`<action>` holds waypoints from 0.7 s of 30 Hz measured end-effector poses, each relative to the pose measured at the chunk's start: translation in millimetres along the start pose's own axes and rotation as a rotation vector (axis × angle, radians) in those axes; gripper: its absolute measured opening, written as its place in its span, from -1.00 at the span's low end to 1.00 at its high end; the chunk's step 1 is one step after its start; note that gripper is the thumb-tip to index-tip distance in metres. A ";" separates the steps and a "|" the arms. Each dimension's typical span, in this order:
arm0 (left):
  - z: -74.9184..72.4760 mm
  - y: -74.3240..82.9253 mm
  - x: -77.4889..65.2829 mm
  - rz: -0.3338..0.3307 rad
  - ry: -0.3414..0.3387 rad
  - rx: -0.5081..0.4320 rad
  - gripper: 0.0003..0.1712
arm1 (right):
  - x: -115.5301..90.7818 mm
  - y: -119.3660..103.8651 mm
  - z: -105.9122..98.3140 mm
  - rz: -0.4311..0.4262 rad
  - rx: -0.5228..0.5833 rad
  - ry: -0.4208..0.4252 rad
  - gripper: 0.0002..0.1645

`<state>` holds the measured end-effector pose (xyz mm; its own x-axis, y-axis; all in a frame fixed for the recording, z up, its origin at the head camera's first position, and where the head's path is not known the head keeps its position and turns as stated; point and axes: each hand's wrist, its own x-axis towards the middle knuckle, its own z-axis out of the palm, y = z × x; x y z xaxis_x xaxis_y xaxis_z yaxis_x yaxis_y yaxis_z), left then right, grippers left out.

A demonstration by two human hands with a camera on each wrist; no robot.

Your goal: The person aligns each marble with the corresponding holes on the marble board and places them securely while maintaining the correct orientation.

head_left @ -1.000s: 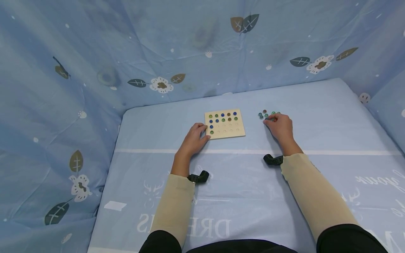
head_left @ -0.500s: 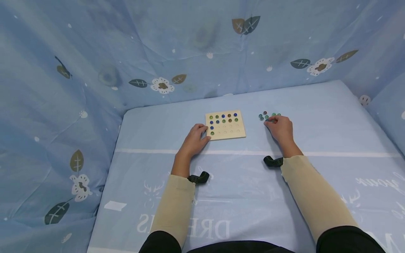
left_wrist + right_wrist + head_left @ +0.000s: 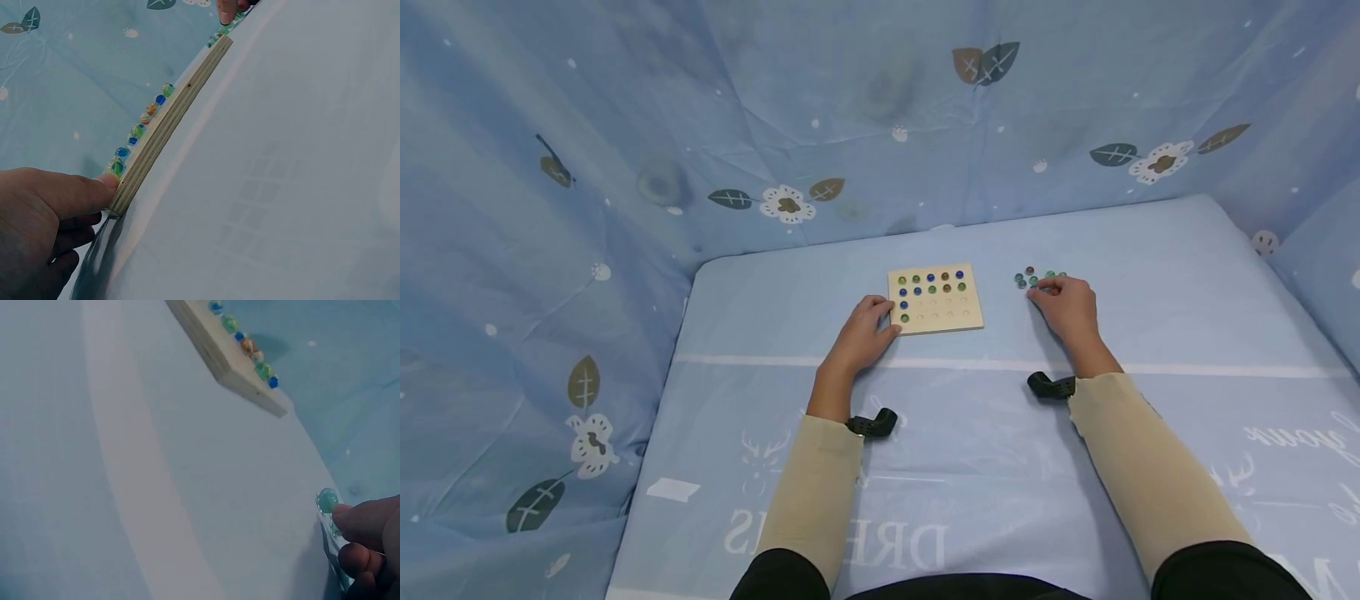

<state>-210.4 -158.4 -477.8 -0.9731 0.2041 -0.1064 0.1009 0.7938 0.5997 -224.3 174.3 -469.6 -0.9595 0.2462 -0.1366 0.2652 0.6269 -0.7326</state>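
A pale wooden board [image 3: 947, 327] with rows of round hollows lies on the bed-like surface. Green, blue and brown glass marbles [image 3: 931, 277] fill its two far rows. One blue and one green marble sit at the left of the nearer rows. My left hand [image 3: 859, 333] holds the board's left edge, its thumb [image 3: 107, 181] at the near corner. To the board's right, my right hand [image 3: 1069, 310] pinches a green marble [image 3: 327, 500] at its fingertips, low over a loose group of marbles [image 3: 1019, 278]. The hand partly hides that group.
Light blue printed cloth [image 3: 955, 433] covers the flat surface, with a white stripe across it. Patterned blue fabric [image 3: 880, 108] rises behind and at the left side. A small white patch [image 3: 673, 489] lies at the lower left. Black wrist devices [image 3: 872, 422] sit on both forearms.
The whole head view has shifted slightly downward. Both hands stay nearly where they were, the left at the board and the right at the loose marbles.
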 end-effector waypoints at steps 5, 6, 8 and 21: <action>-0.4 -0.2 -1.1 0.015 0.000 -0.001 -0.39 | -1.7 -5.4 5.4 -0.021 0.008 -0.038 -0.53; -0.5 -0.4 -1.1 0.018 -0.001 -0.002 -0.39 | -2.0 -7.3 7.9 -0.026 0.011 -0.045 -0.53; -0.1 -0.4 -0.4 0.022 -0.001 -0.004 -0.39 | -2.7 -11.5 12.9 -0.044 0.014 -0.054 -0.54; 0.3 1.9 0.1 0.008 -0.008 0.010 -0.38 | -12.7 -50.2 56.7 -0.217 0.034 -0.108 -0.61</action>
<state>-210.2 -156.7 -476.9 -0.9706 0.2150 -0.1080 0.1107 0.7977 0.5929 -230.8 97.8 -468.9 -0.9987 0.0270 -0.0426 0.0501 0.6306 -0.7745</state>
